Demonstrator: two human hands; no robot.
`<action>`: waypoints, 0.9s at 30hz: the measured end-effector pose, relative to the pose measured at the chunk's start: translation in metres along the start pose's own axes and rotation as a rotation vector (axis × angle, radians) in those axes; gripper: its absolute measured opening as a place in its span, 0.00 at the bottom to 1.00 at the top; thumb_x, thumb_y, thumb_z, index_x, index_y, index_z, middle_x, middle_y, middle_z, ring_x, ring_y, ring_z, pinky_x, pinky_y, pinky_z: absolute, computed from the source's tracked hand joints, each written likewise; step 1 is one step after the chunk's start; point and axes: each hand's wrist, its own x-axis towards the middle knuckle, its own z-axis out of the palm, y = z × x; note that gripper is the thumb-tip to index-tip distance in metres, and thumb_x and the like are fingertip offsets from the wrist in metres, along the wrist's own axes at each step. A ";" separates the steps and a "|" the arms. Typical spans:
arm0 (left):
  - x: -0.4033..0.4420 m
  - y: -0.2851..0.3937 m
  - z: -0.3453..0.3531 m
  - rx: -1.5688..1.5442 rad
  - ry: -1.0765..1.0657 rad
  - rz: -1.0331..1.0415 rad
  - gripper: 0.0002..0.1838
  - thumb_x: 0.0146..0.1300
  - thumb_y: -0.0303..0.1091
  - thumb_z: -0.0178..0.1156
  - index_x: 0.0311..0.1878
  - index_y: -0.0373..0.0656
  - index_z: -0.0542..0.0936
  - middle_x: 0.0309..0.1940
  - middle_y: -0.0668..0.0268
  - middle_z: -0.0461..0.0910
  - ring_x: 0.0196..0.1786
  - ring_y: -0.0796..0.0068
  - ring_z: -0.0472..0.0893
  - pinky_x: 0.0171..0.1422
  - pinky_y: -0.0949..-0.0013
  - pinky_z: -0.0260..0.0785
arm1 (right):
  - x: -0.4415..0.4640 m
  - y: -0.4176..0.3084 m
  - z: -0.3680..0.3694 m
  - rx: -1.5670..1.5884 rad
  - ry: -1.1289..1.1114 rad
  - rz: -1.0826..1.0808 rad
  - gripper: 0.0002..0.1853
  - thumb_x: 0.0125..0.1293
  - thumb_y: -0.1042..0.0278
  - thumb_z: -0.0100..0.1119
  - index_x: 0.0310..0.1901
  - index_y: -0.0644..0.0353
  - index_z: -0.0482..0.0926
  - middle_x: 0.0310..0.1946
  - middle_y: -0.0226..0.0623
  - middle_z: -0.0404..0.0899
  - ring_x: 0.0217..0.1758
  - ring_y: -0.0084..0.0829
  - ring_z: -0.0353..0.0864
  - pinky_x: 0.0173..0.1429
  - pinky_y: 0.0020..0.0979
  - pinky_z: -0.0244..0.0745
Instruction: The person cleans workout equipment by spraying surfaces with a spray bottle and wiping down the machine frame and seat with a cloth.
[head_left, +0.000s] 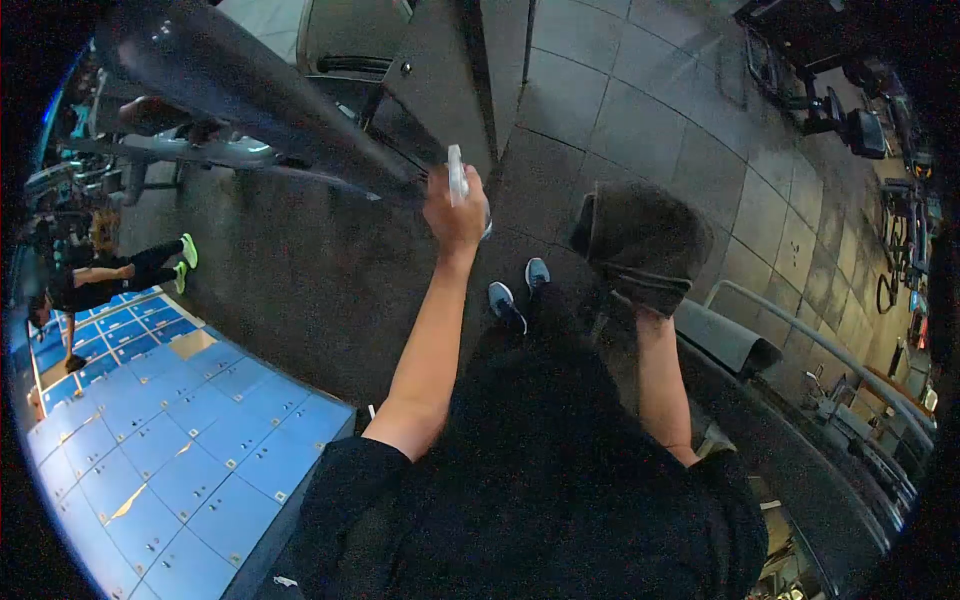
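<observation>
A gym, blue lockers (190,440), exercise machines (850,120) along the side, dark tiled floor (640,120)

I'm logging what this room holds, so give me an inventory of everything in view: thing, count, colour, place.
White object: one, in the left hand; type unclear
Cloth: one, dark grey-brown, over the right hand
Thick tube: one, dark, upper left
Lockers: many, blue, lower left
Other person: one, dark clothes, yellow-green shoes, left edge
Padded part: one, grey, right of the right forearm
Rail: one, grey, right
Equipment: several pieces, mostly dark, right edge; details unclear
Floor tiles: many, grey, top right
Shoes: two, blue-grey, centre
Black top: one, bottom centre
Left hand: one, centre
Right hand: one, mostly hidden
</observation>
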 end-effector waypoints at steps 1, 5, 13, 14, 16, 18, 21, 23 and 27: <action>-0.001 -0.004 0.001 0.025 -0.056 -0.008 0.10 0.70 0.38 0.63 0.42 0.40 0.81 0.37 0.53 0.82 0.41 0.46 0.85 0.44 0.50 0.78 | 0.005 0.004 -0.002 -0.001 0.004 0.011 0.25 0.82 0.49 0.48 0.69 0.59 0.75 0.64 0.41 0.79 0.62 0.44 0.81 0.66 0.53 0.79; -0.010 -0.012 0.009 -0.028 0.000 0.033 0.09 0.70 0.36 0.62 0.44 0.40 0.81 0.38 0.53 0.82 0.42 0.47 0.85 0.45 0.52 0.78 | 0.059 0.026 -0.021 -0.011 -0.036 0.007 0.25 0.82 0.50 0.48 0.69 0.59 0.75 0.63 0.41 0.79 0.61 0.44 0.81 0.66 0.53 0.79; -0.048 -0.087 0.087 -0.255 0.114 -0.033 0.08 0.71 0.30 0.65 0.48 0.38 0.85 0.42 0.60 0.87 0.41 0.68 0.87 0.47 0.64 0.79 | 0.254 0.081 -0.076 0.014 -0.270 -0.133 0.25 0.83 0.50 0.48 0.69 0.59 0.75 0.63 0.41 0.79 0.61 0.44 0.82 0.66 0.53 0.79; -0.051 -0.093 0.097 -0.282 0.139 -0.032 0.08 0.71 0.29 0.65 0.49 0.39 0.85 0.42 0.61 0.87 0.41 0.69 0.86 0.47 0.65 0.78 | 0.275 0.091 -0.082 0.026 -0.305 -0.152 0.25 0.83 0.50 0.48 0.69 0.59 0.75 0.63 0.41 0.79 0.61 0.44 0.82 0.65 0.53 0.79; -0.057 -0.113 0.118 -0.295 0.180 0.002 0.08 0.71 0.29 0.65 0.49 0.39 0.85 0.42 0.62 0.87 0.41 0.70 0.86 0.47 0.65 0.78 | 0.313 0.114 -0.095 0.047 -0.376 -0.182 0.25 0.83 0.50 0.48 0.69 0.59 0.75 0.63 0.41 0.79 0.61 0.44 0.82 0.65 0.53 0.79; -0.064 -0.131 0.138 -0.312 0.232 0.040 0.08 0.71 0.29 0.65 0.50 0.39 0.85 0.41 0.62 0.87 0.41 0.71 0.86 0.47 0.66 0.78 | 0.342 0.137 -0.108 0.067 -0.446 -0.204 0.25 0.83 0.50 0.48 0.69 0.59 0.75 0.63 0.41 0.79 0.61 0.44 0.82 0.65 0.53 0.79; -0.074 -0.157 0.168 -0.346 0.249 0.179 0.08 0.71 0.28 0.62 0.49 0.36 0.82 0.40 0.55 0.85 0.42 0.57 0.88 0.47 0.60 0.80 | 0.372 0.171 -0.129 0.109 -0.534 -0.234 0.25 0.83 0.50 0.48 0.68 0.60 0.75 0.62 0.40 0.79 0.61 0.44 0.82 0.65 0.53 0.79; -0.080 -0.175 0.191 -0.302 0.310 0.263 0.08 0.70 0.29 0.63 0.48 0.36 0.82 0.39 0.55 0.85 0.41 0.56 0.88 0.45 0.60 0.80 | 0.383 0.190 -0.140 0.130 -0.587 -0.254 0.25 0.83 0.50 0.48 0.68 0.60 0.75 0.62 0.40 0.79 0.61 0.44 0.82 0.65 0.53 0.79; -0.091 -0.206 0.222 -0.325 0.309 0.194 0.07 0.69 0.31 0.63 0.44 0.37 0.82 0.35 0.54 0.84 0.37 0.53 0.87 0.42 0.57 0.78 | 0.381 0.212 -0.156 0.135 -0.612 -0.280 0.25 0.83 0.50 0.48 0.68 0.60 0.75 0.62 0.40 0.80 0.60 0.43 0.82 0.65 0.53 0.79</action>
